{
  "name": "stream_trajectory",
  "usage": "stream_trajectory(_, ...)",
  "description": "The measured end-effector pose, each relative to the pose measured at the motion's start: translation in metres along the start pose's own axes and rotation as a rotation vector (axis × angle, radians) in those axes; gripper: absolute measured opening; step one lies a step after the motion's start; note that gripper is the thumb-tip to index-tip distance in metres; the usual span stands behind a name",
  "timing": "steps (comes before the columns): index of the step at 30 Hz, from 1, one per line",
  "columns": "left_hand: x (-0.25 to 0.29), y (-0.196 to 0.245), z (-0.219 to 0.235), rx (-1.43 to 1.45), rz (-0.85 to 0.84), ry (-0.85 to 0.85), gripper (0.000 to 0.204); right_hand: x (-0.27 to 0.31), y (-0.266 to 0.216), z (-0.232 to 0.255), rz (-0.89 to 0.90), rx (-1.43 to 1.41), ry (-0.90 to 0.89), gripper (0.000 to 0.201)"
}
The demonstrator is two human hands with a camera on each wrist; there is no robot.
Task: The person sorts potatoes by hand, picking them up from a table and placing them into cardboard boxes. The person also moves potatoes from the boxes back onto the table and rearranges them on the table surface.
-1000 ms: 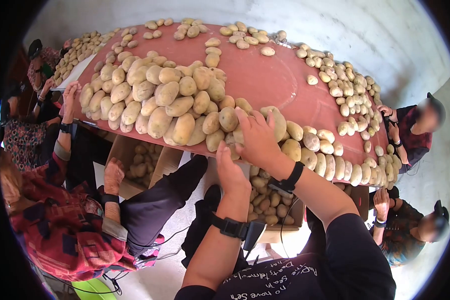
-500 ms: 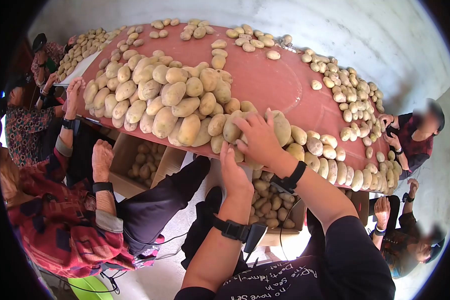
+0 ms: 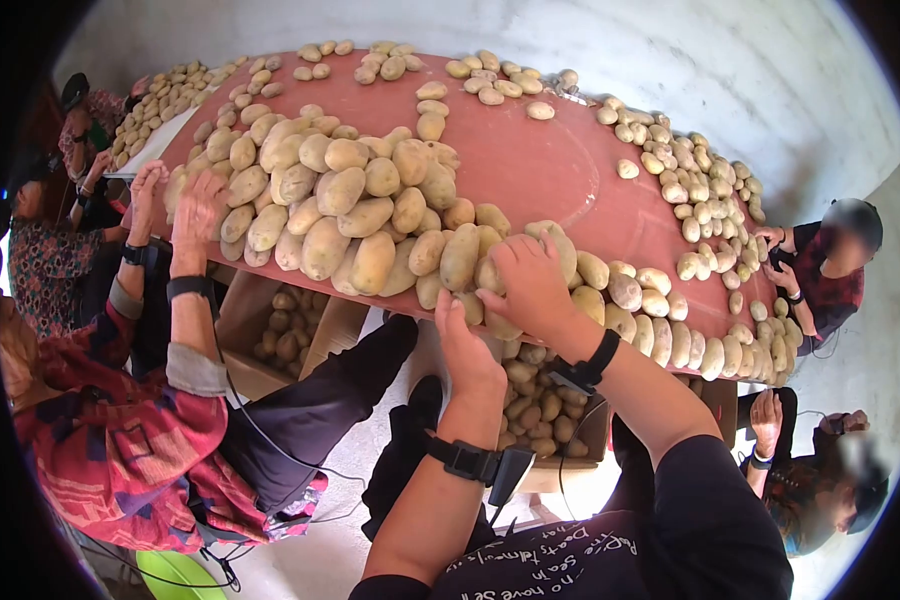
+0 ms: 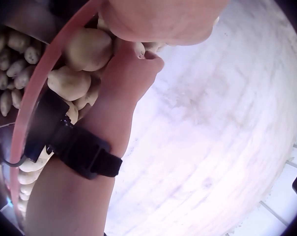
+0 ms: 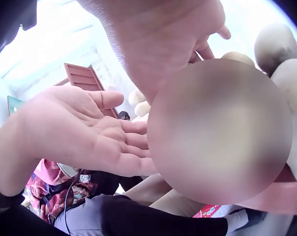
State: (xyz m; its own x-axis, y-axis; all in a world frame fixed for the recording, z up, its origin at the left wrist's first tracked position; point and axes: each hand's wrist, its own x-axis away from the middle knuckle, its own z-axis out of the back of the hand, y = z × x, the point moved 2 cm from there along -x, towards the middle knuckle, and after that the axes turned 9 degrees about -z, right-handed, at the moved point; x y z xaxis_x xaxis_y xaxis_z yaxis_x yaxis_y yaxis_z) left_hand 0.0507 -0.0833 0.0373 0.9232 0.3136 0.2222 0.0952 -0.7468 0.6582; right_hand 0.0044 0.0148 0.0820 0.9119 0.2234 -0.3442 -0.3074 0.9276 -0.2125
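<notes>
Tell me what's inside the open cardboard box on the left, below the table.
Potatoes lie in the box. Whatever is beneath them cannot be seen, and the table hides the box's far part.

R-wrist cam: round patch [image 5: 219, 130] blurred; L-wrist cam: L hand [image 4: 163, 19] cut off.

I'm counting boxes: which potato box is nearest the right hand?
The box directly below the right hand; the farther-left box stands beside another person's leg.
</notes>
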Motion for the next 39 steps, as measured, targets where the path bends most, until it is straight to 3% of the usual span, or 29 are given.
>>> stream_trajectory(12, -0.004, -0.010, 0.009, 0.050, -0.010, 0.018, 0.053, -0.005, -0.001, -0.003, -0.016, 0.065, -0.012, 0.048)
stream_trajectory(18, -0.002, -0.007, 0.007, 0.023, -0.021, 0.028, 0.054, 0.003, 0.008, 0.012, -0.006, -0.061, 0.056, 0.047)
stream_trajectory(24, -0.002, -0.008, 0.010, -0.080, 0.040, 0.108, 0.055, 0.054, 0.020, 0.063, 0.288, -0.353, 0.126, 0.023)
stream_trajectory(28, 0.002, -0.006, 0.008, -0.108, 0.078, 0.139, 0.058, 0.134, 0.033, 0.039, 0.201, -0.448, -0.287, 0.018)
stream_trajectory(30, 0.003, -0.010, 0.010, -0.115, 0.088, 0.154, 0.059, 0.176, 0.055, -0.001, -0.064, -0.409, -0.641, 0.019)
stream_trajectory(33, 0.002, -0.017, 0.012, -0.054, 0.079, 0.094, 0.057, 0.239, 0.082, -0.075, -0.322, -0.220, -1.036, 0.026)
stream_trajectory(36, 0.001, -0.022, 0.013, 0.011, 0.071, 0.058, 0.055, 0.280, 0.079, -0.119, -0.268, -0.044, -0.901, 0.034)
stream_trajectory(39, 0.004, -0.022, 0.005, -0.006, 0.049, 0.081, 0.056, 0.288, 0.066, -0.155, -0.310, 0.074, -0.893, 0.036)
